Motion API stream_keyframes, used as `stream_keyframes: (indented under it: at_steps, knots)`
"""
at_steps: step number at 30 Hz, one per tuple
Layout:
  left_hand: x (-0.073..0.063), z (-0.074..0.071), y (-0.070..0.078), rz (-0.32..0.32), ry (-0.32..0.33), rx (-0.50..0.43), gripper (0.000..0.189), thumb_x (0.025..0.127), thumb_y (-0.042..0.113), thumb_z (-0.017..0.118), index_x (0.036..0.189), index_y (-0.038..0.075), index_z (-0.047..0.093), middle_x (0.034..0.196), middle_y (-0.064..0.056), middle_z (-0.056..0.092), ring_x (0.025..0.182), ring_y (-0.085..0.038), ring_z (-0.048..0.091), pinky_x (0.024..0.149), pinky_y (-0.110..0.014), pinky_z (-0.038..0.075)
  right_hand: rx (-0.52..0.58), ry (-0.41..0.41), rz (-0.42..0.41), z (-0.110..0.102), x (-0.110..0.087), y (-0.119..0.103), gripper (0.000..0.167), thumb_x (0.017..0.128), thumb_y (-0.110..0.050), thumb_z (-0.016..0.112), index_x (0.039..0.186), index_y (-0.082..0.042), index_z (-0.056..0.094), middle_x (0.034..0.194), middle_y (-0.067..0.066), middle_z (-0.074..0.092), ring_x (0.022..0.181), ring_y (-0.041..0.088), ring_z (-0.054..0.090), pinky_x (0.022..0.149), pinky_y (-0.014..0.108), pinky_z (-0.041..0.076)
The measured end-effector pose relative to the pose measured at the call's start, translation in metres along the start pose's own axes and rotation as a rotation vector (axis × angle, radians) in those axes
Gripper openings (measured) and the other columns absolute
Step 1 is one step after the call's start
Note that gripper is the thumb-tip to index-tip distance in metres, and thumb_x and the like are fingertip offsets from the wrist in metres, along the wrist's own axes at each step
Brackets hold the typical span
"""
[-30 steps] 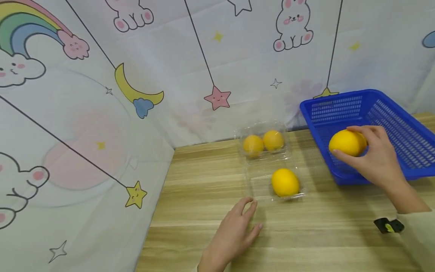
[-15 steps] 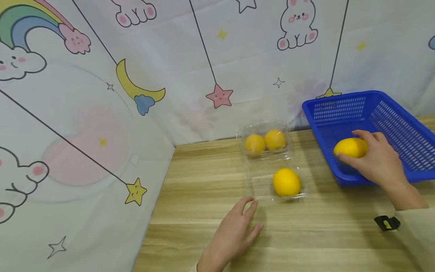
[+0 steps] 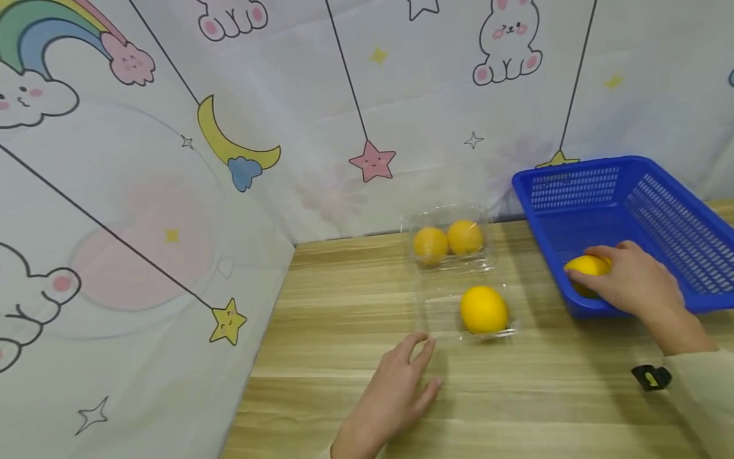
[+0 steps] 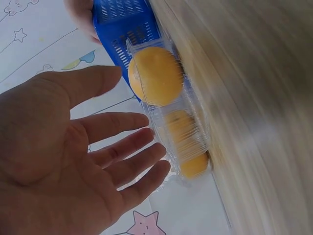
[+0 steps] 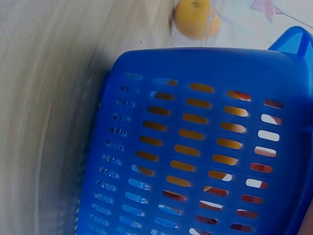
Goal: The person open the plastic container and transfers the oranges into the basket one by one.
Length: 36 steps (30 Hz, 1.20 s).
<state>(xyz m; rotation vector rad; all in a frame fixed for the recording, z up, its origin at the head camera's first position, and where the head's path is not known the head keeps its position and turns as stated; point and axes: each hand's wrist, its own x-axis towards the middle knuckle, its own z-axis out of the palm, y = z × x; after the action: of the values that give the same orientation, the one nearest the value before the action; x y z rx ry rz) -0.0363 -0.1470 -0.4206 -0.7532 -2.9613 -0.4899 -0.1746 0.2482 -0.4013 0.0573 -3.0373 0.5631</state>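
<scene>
My right hand [image 3: 642, 284] grips an orange [image 3: 586, 265] low inside the blue plastic basket [image 3: 541, 245], by its left front corner. Through the slots in the right wrist view, parts of the orange [image 5: 182, 165] and of the hand show behind the basket wall [image 5: 195, 66]. My left hand [image 3: 392, 390] lies relaxed at the near left corner of a clear plastic clamshell box [image 3: 443, 313], holding nothing; whether a fingertip touches it I cannot tell. One orange [image 3: 484, 310] sits in the box's near half. Two more oranges [image 3: 430, 246] are in its far half.
Wood-grain table [image 3: 338, 306] lies under everything. A white patterned cloth [image 3: 321, 127] hangs behind and on the left. The basket's raised rim [image 3: 579, 164] stands right of the box, close to the back cloth. A black strap piece [image 3: 651, 378] hangs at the right sleeve.
My right hand has lowered the orange from above the basket's rim down into the basket. The left hand and the box hold their places. The view has shifted slightly.
</scene>
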Motion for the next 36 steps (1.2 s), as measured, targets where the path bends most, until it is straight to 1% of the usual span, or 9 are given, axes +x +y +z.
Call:
stream_keyframes:
  at_steps: [6, 11, 13, 17, 19, 21, 24, 28, 36]
  knots:
    - [0.0001, 0.0014, 0.0004, 0.016, 0.018, 0.002, 0.055, 0.104, 0.028, 0.070, 0.150, 0.002, 0.058, 0.154, -0.010, 0.054, 0.137, -0.027, 0.057, 0.112, -0.045, 0.050, -0.019, -0.072, 0.005, -0.0026, 0.0038, 0.0042, 0.079, 0.097, -0.062, 0.064, 0.141, 0.004, 0.058, 0.123, 0.041, 0.053, 0.094, 0.052, 0.058, 0.065, 0.060, 0.049]
    - [0.0002, 0.0007, 0.0021, -0.007, -0.010, -0.008, 0.057, 0.103, 0.029, 0.071, 0.151, 0.002, 0.057, 0.155, -0.009, 0.053, 0.138, -0.026, 0.056, 0.114, -0.045, 0.049, -0.017, -0.122, 0.002, -0.0049, 0.0046, 0.0031, 0.076, 0.098, -0.058, 0.063, 0.139, 0.006, 0.058, 0.127, 0.043, 0.051, 0.099, 0.055, 0.056, 0.069, 0.064, 0.048]
    - [0.0004, 0.0003, 0.0027, -0.014, -0.021, -0.012, 0.058, 0.103, 0.029, 0.071, 0.152, 0.002, 0.056, 0.155, -0.009, 0.052, 0.139, -0.026, 0.056, 0.114, -0.045, 0.049, -0.013, -0.142, -0.006, -0.0058, 0.0048, 0.0034, 0.075, 0.099, -0.057, 0.063, 0.139, 0.006, 0.058, 0.128, 0.044, 0.050, 0.099, 0.055, 0.055, 0.069, 0.063, 0.048]
    - [0.0005, -0.0002, 0.0031, -0.015, -0.029, -0.012, 0.058, 0.103, 0.029, 0.071, 0.152, 0.002, 0.056, 0.155, -0.009, 0.052, 0.139, -0.027, 0.055, 0.114, -0.045, 0.049, -0.011, -0.179, -0.015, -0.0067, 0.0049, 0.0052, 0.076, 0.099, -0.057, 0.062, 0.141, 0.006, 0.057, 0.130, 0.045, 0.048, 0.098, 0.055, 0.054, 0.068, 0.061, 0.048]
    - [0.0006, -0.0004, 0.0031, -0.011, -0.026, -0.010, 0.058, 0.103, 0.029, 0.071, 0.152, 0.001, 0.056, 0.155, -0.009, 0.052, 0.139, -0.027, 0.055, 0.114, -0.045, 0.049, -0.014, -0.191, -0.011, -0.0070, 0.0046, 0.0058, 0.078, 0.100, -0.060, 0.060, 0.142, 0.006, 0.056, 0.131, 0.046, 0.047, 0.101, 0.058, 0.054, 0.069, 0.065, 0.048]
    - [0.0005, -0.0002, 0.0032, -0.009, -0.023, -0.011, 0.058, 0.103, 0.030, 0.071, 0.152, 0.001, 0.056, 0.155, -0.010, 0.052, 0.139, -0.027, 0.055, 0.115, -0.045, 0.048, -0.029, -0.182, -0.008, -0.0066, 0.0041, 0.0055, 0.080, 0.101, -0.063, 0.057, 0.140, 0.006, 0.059, 0.131, 0.047, 0.048, 0.105, 0.061, 0.053, 0.072, 0.068, 0.048]
    - [-0.0004, 0.0000, 0.0032, -0.011, -0.022, -0.016, 0.058, 0.103, 0.030, 0.070, 0.152, 0.001, 0.056, 0.155, -0.011, 0.052, 0.141, -0.028, 0.054, 0.115, -0.046, 0.048, -0.053, -0.143, -0.007, -0.0049, 0.0035, 0.0038, 0.081, 0.102, -0.066, 0.053, 0.134, 0.007, 0.064, 0.130, 0.048, 0.050, 0.111, 0.068, 0.050, 0.078, 0.072, 0.047]
    - [-0.0013, 0.0006, 0.0032, -0.012, -0.024, -0.015, 0.057, 0.104, 0.031, 0.070, 0.151, 0.002, 0.056, 0.155, -0.012, 0.052, 0.141, -0.028, 0.054, 0.115, -0.046, 0.048, -0.067, -0.096, -0.004, -0.0024, 0.0021, 0.0024, 0.076, 0.105, -0.063, 0.052, 0.129, 0.007, 0.068, 0.130, 0.049, 0.049, 0.112, 0.072, 0.042, 0.082, 0.074, 0.044]
    - [0.0017, 0.0010, 0.0020, -0.016, -0.038, -0.032, 0.060, 0.105, 0.035, 0.068, 0.154, 0.002, 0.054, 0.158, -0.012, 0.050, 0.142, -0.028, 0.053, 0.116, -0.046, 0.047, -0.036, -0.113, -0.025, -0.0035, 0.0029, 0.0034, 0.073, 0.108, -0.055, 0.049, 0.132, 0.012, 0.065, 0.133, 0.049, 0.044, 0.113, 0.070, 0.037, 0.087, 0.077, 0.041]
